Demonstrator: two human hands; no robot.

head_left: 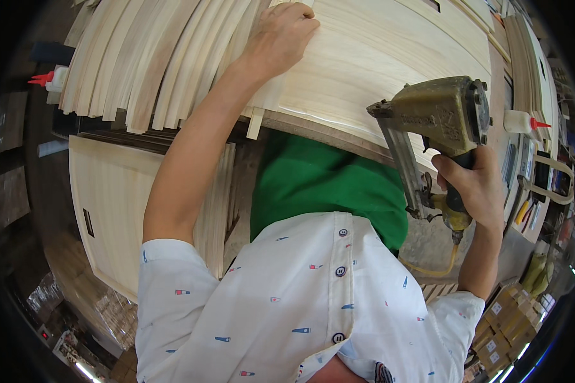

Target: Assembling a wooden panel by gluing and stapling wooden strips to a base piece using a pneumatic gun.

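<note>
- Nearest, short of the pale panel (377, 51): a white patterned shirt (300, 293) and green cloth (326, 179).
- Right hand (479, 185): raised off the panel's near right corner, elbow bent, forearm upright, fingers wrapped firmly round the handle of a nail gun (437, 115). The tool's nose points left, over the panel's near right part; a yellow hose (434, 271) trails from the handle's base.
- Left hand (284, 35): the arm slants forward to the panel's left side, knuckles up, fingers curled down — whether they grip or only press, I cannot tell.
- Left of the panel: a row of pale wooden strips (140, 60).
- Right of the panel: a red-tipped white bottle (519, 121) — another (57, 78) lies beyond the strips, far left.
</note>
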